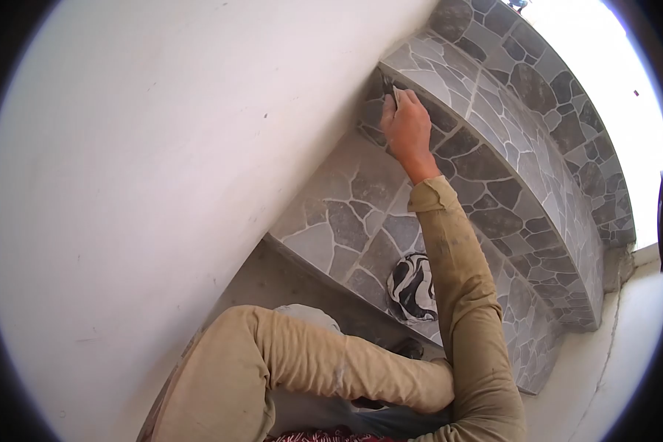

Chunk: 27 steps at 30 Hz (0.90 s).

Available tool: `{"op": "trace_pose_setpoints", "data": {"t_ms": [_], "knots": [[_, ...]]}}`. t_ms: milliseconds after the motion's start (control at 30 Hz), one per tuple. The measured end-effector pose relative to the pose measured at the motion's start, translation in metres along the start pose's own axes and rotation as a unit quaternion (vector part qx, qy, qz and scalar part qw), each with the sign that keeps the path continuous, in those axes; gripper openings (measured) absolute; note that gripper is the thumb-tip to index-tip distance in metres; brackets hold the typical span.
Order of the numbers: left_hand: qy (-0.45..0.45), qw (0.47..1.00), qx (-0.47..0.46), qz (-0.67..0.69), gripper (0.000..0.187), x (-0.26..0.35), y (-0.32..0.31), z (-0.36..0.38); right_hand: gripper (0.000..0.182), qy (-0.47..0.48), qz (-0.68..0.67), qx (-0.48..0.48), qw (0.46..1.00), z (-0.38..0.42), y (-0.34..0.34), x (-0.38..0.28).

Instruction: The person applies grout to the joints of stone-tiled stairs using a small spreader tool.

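My right hand [409, 132] reaches up to the stair riser [486, 166], close to the corner where it meets the white wall. Its fingers are closed around a small, dark, narrow tool [389, 86] whose exact kind I cannot make out. The tool's tip is at the top of the riser, just below the tread edge. My left forearm [361, 368] lies across the bottom of the view, and its hand is hidden behind my right arm. On the tread below, a round black-and-white patterned object [411, 289] is partly covered by my right sleeve.
A smooth white wall [162, 147] fills the left side. Curved steps covered in grey stone-pattern tile rise to the upper right, with an upper riser [567, 110] beyond. A cracked pale wall [604, 361] stands at lower right. A dark shoe [409, 348] shows below the lower tread.
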<state>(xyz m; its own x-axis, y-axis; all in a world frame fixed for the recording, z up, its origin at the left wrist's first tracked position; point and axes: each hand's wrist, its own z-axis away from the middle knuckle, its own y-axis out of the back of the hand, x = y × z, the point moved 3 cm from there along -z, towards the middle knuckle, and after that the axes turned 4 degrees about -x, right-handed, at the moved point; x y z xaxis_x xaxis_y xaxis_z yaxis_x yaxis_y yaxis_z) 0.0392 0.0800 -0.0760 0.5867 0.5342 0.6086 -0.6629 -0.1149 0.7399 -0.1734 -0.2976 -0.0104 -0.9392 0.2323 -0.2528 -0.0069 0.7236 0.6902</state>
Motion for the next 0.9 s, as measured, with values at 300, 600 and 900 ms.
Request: {"op": "trace_pose_setpoints", "data": {"t_ms": [300, 600, 900], "knots": [[0.034, 0.999, 0.021, 0.009, 0.023, -0.043, -0.01, -0.031, 0.016, 0.005, 0.035, 0.036, 0.999, 0.002, -0.011, -0.011], [0.061, 0.996, 0.034, -0.048, 0.012, -0.026, 0.027, 0.105, 0.015, -0.091, -0.039, 0.028, 0.995, 0.013, -0.009, -0.014], [0.024, 0.992, 0.099, -0.075, 0.023, -0.048, -0.001, 0.108, 0.021, -0.109, -0.116, 0.098, 0.982, 0.008, -0.031, -0.051]]}}
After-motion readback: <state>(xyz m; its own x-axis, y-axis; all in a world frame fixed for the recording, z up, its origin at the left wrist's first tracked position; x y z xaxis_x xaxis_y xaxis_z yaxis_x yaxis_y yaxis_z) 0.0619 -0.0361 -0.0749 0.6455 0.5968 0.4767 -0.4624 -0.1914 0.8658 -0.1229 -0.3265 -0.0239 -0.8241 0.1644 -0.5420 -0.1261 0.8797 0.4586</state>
